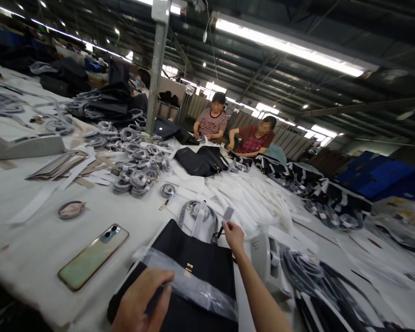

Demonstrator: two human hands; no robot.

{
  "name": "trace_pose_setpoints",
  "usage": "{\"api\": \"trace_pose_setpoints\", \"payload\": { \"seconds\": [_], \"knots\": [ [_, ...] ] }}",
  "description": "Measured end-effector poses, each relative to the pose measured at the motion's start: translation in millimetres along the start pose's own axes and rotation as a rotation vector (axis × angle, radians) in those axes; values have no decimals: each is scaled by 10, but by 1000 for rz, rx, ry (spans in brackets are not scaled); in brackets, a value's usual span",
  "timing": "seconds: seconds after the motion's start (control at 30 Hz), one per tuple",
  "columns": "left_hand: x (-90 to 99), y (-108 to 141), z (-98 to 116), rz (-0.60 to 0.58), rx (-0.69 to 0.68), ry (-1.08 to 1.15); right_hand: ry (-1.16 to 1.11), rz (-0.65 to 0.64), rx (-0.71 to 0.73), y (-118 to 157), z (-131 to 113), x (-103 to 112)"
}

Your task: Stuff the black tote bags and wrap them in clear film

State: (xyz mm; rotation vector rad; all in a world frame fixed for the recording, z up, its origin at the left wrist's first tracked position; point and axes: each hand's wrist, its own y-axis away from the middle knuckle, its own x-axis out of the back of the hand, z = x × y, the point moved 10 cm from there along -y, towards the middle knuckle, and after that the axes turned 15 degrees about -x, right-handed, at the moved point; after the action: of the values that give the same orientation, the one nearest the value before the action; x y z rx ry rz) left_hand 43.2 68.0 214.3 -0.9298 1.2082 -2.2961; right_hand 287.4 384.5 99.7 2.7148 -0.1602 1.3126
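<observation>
One broad white tabletop (103, 203) carries everything within reach. On it, at bottom centre of the frame, the black bag (207, 258) is laid flat with its clasp face up, presumably so that it lies steady and can be reached by both hands. On the bag's right in the frame, the dispenser (263, 258) is stood close by, likely for easy reach. Across the bag's front a strip of clear film (193, 286) is laid, probably as a guard against scratches near the clasp (189, 267). Beyond the bag's top edge, the wrapped handle (214, 221) is spread in a loop, away from the front. The phone (93, 258) is set apart, at lower left of the frame.

By the right hand (234, 237), the small grey tag (228, 213) is held upright beside the handle, seemingly so that its face is left free. That grip is closed, the tag's lower end being pinched between thumb and fingertips. The left hand (141, 299) is placed over the bag's lower left part, fingers curled, with a narrow gap seen between thumb and forefinger; whether film is pinched there cannot be told.
</observation>
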Motion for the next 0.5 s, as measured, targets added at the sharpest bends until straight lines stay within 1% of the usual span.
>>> {"api": "trace_pose_setpoints", "payload": {
  "seconds": [0.07, 0.1, 0.13, 0.17, 0.23, 0.33, 0.4, 0.5],
  "knots": [
    [-136, 89, -46, -51, -5, 4, -2, 120, -91, -75, 158, 265],
    [-187, 137, -65, -72, -6, -8, -8, 158, -112, -87, 200, 353],
    [-231, 177, -84, -91, -7, -17, -17, 174, -114, -87, 208, 395],
    [-274, 206, -108, -111, -3, -21, -27, 164, -100, -80, 183, 384],
    [-365, 218, -174, -156, 21, -13, -53, 74, -50, -64, 63, 216],
    [-504, 145, -247, -225, 41, 17, -98, -113, -12, -74, -155, -205],
    [-562, 91, -265, -244, 35, 28, -129, -199, -31, -130, -257, -454],
    [-609, 102, -269, -249, 11, 47, -172, -282, -89, -256, -340, -732]
  ]
}}
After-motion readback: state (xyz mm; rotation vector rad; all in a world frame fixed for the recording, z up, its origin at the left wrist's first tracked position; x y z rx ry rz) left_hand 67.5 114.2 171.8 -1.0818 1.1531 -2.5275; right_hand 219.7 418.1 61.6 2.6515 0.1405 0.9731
